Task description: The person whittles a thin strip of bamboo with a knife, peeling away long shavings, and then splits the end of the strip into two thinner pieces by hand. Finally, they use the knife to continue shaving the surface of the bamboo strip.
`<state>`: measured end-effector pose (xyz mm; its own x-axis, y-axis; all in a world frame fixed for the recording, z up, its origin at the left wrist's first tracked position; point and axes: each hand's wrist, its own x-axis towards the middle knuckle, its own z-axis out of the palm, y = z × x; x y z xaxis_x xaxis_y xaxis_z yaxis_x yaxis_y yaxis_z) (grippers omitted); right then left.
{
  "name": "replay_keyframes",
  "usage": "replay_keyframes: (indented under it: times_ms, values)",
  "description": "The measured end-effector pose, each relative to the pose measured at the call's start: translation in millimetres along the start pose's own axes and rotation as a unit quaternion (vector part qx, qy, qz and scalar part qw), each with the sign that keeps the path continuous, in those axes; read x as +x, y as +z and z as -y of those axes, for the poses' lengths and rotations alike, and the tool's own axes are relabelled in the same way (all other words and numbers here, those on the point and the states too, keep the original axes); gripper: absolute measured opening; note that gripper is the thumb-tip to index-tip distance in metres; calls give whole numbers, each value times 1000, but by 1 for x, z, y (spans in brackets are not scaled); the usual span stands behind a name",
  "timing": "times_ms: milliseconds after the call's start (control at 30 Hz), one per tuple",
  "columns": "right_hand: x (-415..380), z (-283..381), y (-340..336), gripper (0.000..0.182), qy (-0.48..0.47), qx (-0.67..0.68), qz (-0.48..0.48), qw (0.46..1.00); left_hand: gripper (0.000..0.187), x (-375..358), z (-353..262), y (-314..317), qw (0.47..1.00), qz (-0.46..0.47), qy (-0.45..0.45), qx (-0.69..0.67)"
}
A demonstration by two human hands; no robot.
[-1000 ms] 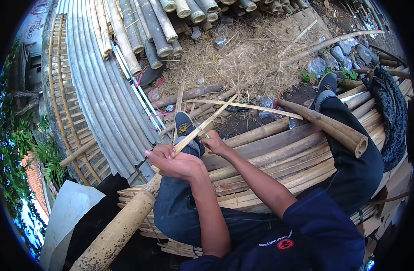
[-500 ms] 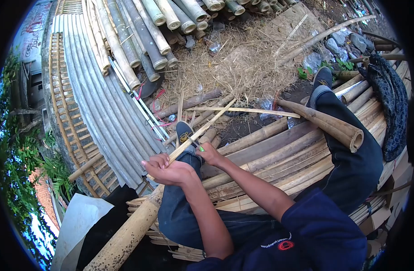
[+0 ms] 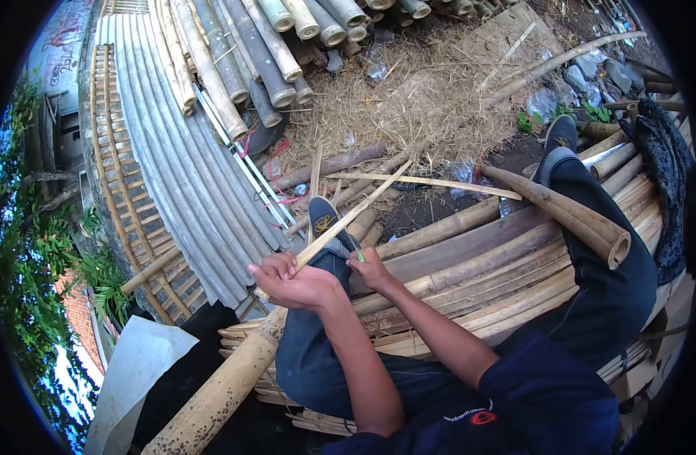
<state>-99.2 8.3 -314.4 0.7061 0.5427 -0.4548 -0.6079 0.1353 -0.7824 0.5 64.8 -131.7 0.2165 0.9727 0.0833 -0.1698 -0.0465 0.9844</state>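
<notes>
My left hand (image 3: 301,287) is palm up, its fingers curled around the near end of a thin split bamboo strip (image 3: 363,211). The strip slants up and away over my left shoe (image 3: 323,215). In my closed right hand (image 3: 373,270) is a knife (image 3: 361,256) with a green handle, its dark blade pointing up toward the strip, just right of it. Beneath my left hand, a thick bamboo pole (image 3: 219,387) runs to the lower left, beside my bent knee.
Split bamboo lengths (image 3: 469,307) lie under my legs. A hollow bamboo piece (image 3: 568,216) leans by my right shin. Another strip (image 3: 439,180) lies crosswise ahead. Bamboo poles (image 3: 272,76) are stacked at the back, beside corrugated sheeting (image 3: 166,167) and a bamboo lattice (image 3: 124,182).
The view has shifted, so most of the scene sits further right. The knife has moved slightly down along the strip, with more of its blade showing. Both hands keep their hold.
</notes>
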Motion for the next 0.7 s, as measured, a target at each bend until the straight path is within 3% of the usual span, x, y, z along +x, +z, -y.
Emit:
replay_keyframes:
  times_ms: [133,233,367,500,533,633,700]
  values:
    - [24,18,6,35,-92,-100,20,991,42,-10,-3,10,1000,4,6,-8]
    - [34,19,-12,31,-10,-103,-25,994,45,-6,-7,10,1000,1,-19,8]
    - [48,7,-4,29,-30,-162,-69,984,44,1,-2,0,999,-9,-31,-21]
    - [46,13,16,30,-21,-79,-122,989,40,2,1,4,999,-9,-14,-43]
    - [38,23,19,31,36,-21,-91,995,40,-2,-1,10,999,-5,-14,-48]
    - [19,41,19,31,-47,-95,-27,994,41,-15,0,17,1000,-1,4,0]
    - [22,44,9,30,-32,-123,-60,990,41,-13,-2,12,999,-6,-15,-28]
